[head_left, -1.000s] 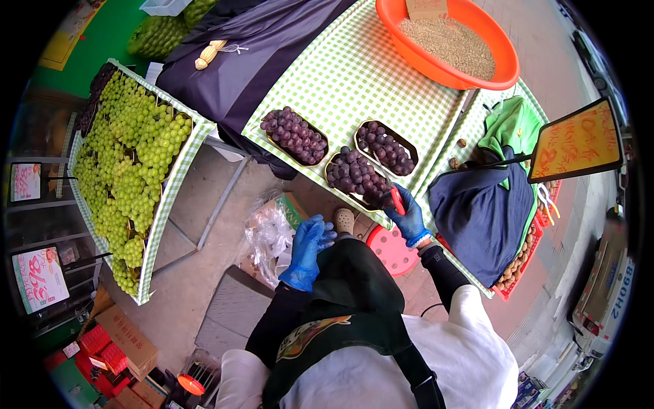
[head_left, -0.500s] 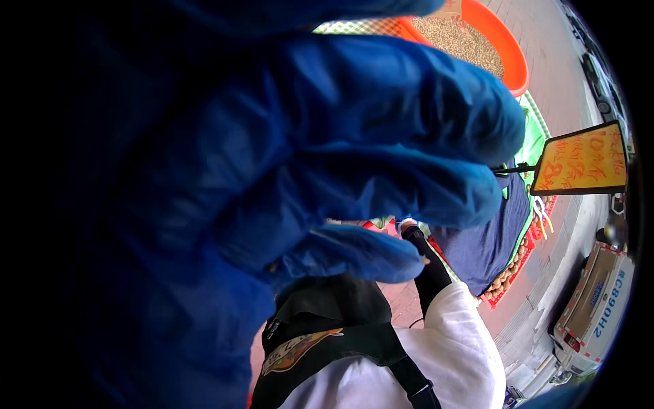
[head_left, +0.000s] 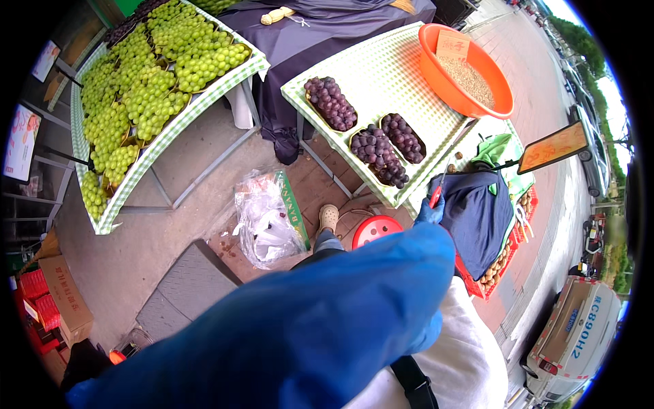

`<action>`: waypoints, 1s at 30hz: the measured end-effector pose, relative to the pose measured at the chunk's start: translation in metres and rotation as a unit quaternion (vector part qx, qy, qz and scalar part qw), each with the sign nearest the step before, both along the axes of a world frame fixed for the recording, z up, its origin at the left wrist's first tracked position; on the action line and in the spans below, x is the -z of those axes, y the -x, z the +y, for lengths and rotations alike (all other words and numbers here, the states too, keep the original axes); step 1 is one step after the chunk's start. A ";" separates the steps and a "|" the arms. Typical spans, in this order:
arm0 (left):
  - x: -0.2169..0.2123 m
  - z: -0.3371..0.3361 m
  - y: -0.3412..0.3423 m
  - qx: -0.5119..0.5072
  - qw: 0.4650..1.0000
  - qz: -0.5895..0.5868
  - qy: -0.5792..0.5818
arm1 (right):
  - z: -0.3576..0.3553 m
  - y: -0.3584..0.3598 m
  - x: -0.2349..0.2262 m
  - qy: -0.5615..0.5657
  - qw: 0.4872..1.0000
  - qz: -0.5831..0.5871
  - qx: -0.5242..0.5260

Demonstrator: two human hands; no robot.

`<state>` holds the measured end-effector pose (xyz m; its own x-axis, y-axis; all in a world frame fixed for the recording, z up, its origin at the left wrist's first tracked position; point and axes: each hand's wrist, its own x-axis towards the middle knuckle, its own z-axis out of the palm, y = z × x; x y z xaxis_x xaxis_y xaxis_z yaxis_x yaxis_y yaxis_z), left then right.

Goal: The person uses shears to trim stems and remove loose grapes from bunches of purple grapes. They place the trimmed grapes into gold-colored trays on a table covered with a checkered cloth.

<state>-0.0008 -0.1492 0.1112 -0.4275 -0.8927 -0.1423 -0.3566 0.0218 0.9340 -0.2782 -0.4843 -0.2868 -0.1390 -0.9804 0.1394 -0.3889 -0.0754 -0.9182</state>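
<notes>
A blue-sleeved left arm crosses the lower middle of the view, close to the camera. Blue-gloved fingers of my left hand (head_left: 427, 334) bend down beside the white sleeve (head_left: 470, 347); most of that hand is hidden. Farther out, my right hand (head_left: 430, 211), also in a blue glove, is closed on a red-handled tool (head_left: 436, 196) with a long thin metal shaft pointing away from me. The left arm hides most of the right forearm. Dark blue cloth (head_left: 477, 225) lies just right of that hand, over red crates of walnuts (head_left: 494, 273).
Purple grapes (head_left: 332, 103) in trays and an orange basin (head_left: 507, 88) of small grains stand on a checked table (head_left: 306, 85). Green grapes (head_left: 146, 88) fill the left stand. A red stool (head_left: 377, 228) and plastic-covered box (head_left: 266, 218) are below. A sign (head_left: 553, 148) juts out right.
The large gloved hand that covered most of the view has dropped away toward the white sleeve. The stands, the grapes and the red-handled tool now show.
</notes>
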 end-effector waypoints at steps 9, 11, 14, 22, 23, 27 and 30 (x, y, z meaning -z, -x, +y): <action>-0.012 0.240 0.007 -0.088 0.995 0.035 -0.025 | 0.182 -0.079 -0.052 0.034 0.968 -0.043 -0.246; -0.017 0.295 0.017 -0.174 0.984 0.033 -0.021 | 0.254 -0.166 -0.073 -0.002 0.924 -0.087 -0.372; -0.012 0.342 0.018 -0.202 0.978 0.047 -0.008 | 0.322 -0.198 -0.092 -0.041 0.899 -0.084 -0.428; -0.021 0.469 0.004 -0.361 0.929 0.063 -0.043 | 0.465 -0.306 -0.108 -0.138 0.771 -0.030 -0.621; -0.031 0.482 0.001 -0.383 0.920 0.062 -0.057 | 0.483 -0.319 -0.103 -0.111 0.747 -0.044 -0.654; -0.062 0.556 -0.033 -0.480 0.869 0.079 -0.087 | 0.541 -0.382 -0.080 -0.047 0.682 0.012 -0.729; -0.099 0.618 -0.076 -0.592 0.792 0.109 -0.099 | 0.620 -0.440 -0.111 -0.033 0.623 0.036 -0.781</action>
<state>0.0751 0.4689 0.2100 0.6589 -0.6560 -0.3681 0.1530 -0.3623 0.9194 0.1619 0.1354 -0.1755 0.9957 0.0833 0.0416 0.0701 -0.3761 -0.9239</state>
